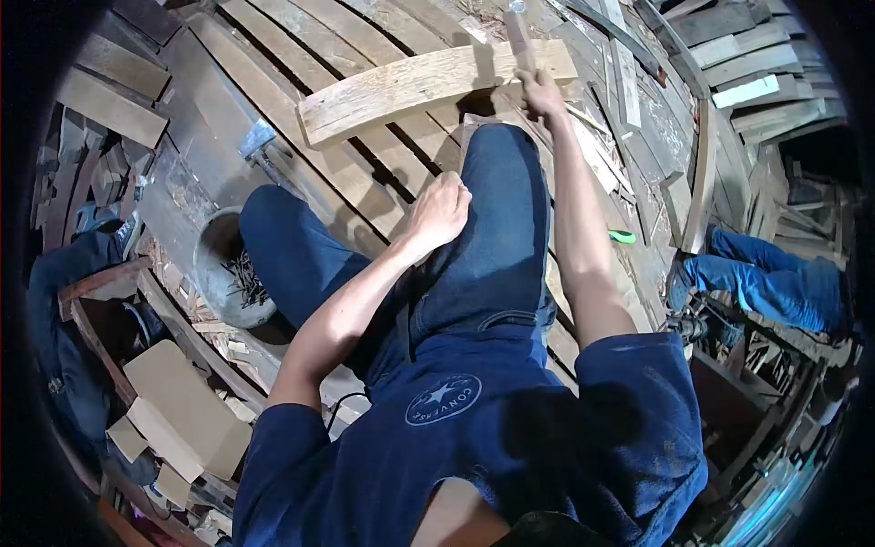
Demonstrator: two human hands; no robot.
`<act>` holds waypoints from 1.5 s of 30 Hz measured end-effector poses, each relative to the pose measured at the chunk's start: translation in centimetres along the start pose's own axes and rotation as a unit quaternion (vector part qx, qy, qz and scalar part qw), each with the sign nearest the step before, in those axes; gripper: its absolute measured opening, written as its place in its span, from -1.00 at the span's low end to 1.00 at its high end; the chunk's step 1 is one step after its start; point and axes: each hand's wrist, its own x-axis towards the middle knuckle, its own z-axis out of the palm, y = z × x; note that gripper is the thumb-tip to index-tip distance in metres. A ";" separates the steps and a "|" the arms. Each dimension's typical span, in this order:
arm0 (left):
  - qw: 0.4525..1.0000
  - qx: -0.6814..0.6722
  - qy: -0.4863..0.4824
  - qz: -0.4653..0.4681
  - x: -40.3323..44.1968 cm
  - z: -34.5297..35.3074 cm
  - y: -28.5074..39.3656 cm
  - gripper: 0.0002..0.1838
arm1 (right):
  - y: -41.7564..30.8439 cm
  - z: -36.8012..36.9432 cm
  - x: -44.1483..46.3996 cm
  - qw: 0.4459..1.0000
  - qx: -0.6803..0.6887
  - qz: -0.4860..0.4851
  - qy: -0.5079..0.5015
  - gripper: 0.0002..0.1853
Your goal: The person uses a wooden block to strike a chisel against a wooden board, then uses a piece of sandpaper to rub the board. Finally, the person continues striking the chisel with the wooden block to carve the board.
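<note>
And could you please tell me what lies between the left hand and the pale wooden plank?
In the head view, only wooden slats with dark gaps separate the left hand from the plank.

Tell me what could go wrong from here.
1. A missed swing could hit the right knee: it sits close to the board, and the right hand grips a tool above the board's far end.
2. The board might slide if struck, since the left hand is off it, near the thigh.
3. The left knee could knock the bucket beside it and spill its dark, nail-like pieces.
</note>
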 end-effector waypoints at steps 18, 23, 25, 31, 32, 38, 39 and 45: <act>0.976 0.176 -0.115 -0.059 0.7 2.1 -1.8 -0.28 | 2.3 -4.1 -2.8 0.998 0.039 0.031 -0.025 -0.68; 0.914 0.074 -0.180 0.357 -0.6 2.4 4.0 -0.44 | 1.6 -5.3 -2.2 1.000 0.016 0.013 -0.023 -0.61; 0.879 0.103 -0.247 0.394 1.1 2.4 4.7 -0.49 | 0.1 -5.9 -3.2 1.000 0.020 0.018 -0.016 -0.58; 0.962 0.176 -0.165 0.127 13.7 2.7 1.2 -0.39 | -0.3 -7.2 -2.7 1.000 0.011 -0.002 -0.010 -0.59; 0.959 0.198 -0.168 0.112 14.1 3.1 1.5 -0.35 | -0.1 -7.6 -2.9 1.000 0.005 -0.007 -0.009 -0.59; 0.892 0.262 -0.216 0.298 6.4 6.1 5.3 -0.14 | 0.0 -9.2 -3.8 1.000 0.013 0.001 -0.003 -0.59; 0.898 0.223 -0.213 0.315 6.6 5.7 5.1 -0.13 | -0.3 -9.2 -4.0 1.000 0.014 0.000 0.007 -0.61; 0.834 0.229 -0.264 0.428 2.8 5.5 6.9 -0.21 | -0.4 -9.7 -4.5 1.000 0.018 -0.008 0.002 -0.64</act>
